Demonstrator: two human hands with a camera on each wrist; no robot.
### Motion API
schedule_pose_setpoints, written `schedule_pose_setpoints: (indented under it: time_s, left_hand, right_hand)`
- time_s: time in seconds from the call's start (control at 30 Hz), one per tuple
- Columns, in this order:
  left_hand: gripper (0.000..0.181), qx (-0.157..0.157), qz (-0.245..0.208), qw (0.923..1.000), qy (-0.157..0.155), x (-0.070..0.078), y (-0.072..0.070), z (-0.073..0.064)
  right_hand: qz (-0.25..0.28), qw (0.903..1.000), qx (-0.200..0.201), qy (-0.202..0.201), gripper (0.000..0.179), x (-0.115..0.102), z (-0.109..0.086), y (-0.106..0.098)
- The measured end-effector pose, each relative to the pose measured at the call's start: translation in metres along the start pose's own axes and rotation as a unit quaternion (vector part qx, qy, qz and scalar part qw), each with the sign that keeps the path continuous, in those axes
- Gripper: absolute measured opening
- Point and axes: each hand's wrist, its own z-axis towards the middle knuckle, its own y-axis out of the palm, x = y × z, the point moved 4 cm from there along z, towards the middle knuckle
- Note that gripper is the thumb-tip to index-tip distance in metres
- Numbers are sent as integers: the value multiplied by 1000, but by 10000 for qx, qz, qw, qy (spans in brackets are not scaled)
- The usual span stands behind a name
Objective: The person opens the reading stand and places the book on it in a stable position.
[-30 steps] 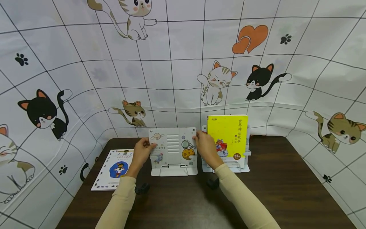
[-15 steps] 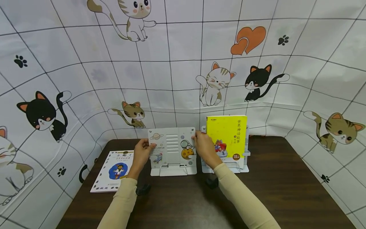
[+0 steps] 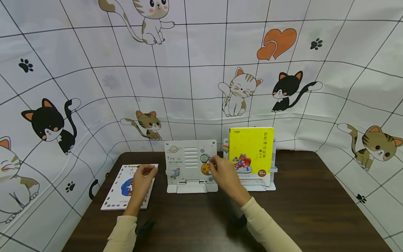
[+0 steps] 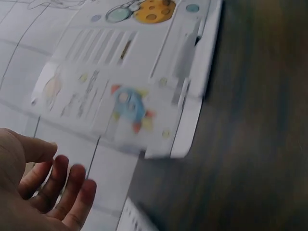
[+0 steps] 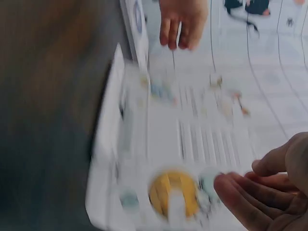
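Note:
A white book stand (image 3: 191, 166) with space drawings stands upright at the table's back, with no book on it. My left hand (image 3: 142, 187) hovers over the white picture book (image 3: 114, 190), fingers loosely bent and holding nothing. The left wrist view shows that hand apart from the stand's rocket corner (image 4: 130, 108). Close in front of the stand's right side is my right hand (image 3: 228, 178), also holding nothing. In the right wrist view its fingers (image 5: 240, 192) look relaxed near the yellow moon drawing; whether they touch the panel I cannot tell.
To the right, a yellow book (image 3: 252, 150) leans upright on a second white stand (image 3: 273, 183). A cloth wall (image 3: 201, 84) printed with cats rises behind the dark wooden table (image 3: 315, 210).
Both hands have let go of the stand's sides. My left hand has moved left and down over the picture book; my right hand has dropped lower. The stand stays in place.

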Motion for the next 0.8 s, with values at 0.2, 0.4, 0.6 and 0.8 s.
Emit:
schedule_pose_setpoints:
  time_s: [0.2,0.4,0.6,0.8]
  left_hand:
    - [31,227,337,9989,-239,-19,-47,-11]
    - [32,716,1070,9907,-452,-32,-87,-13]
    - [37,684,1752,9806,-548,-40,-109,-12]
    - [43,308,2614,9620,-720,-53,-124,-9]
  right_hand:
    - [1567,9791,-1293,61,10,-27,-17,43]
    - [2393,9461,-2159,322,15,-43,-20,95]
    - [2634,9326,-2447,325,16,-61,-7,125]
    - [2658,9255,-2654,483,10,-74,6,152]
